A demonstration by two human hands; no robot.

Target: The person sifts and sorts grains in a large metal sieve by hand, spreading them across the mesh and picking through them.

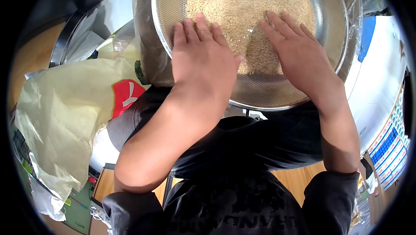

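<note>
Over the near half of the round mesh sieve (269,91), the left hand (203,57) and right hand (301,57) reach palm-down, each grip open, fingers apart and clamped on nothing. The pale grain (251,11) lies inside the sieve, under and beyond the fingertips; light, flat, even strokes should work it best without spilling any onto the plastic bag (149,57) around the sieve

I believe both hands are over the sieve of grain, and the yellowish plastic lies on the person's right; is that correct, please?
The side is wrong: the head view shows the yellowish plastic on the person's left. The left hand and right hand are over the sieve of grain.
</note>
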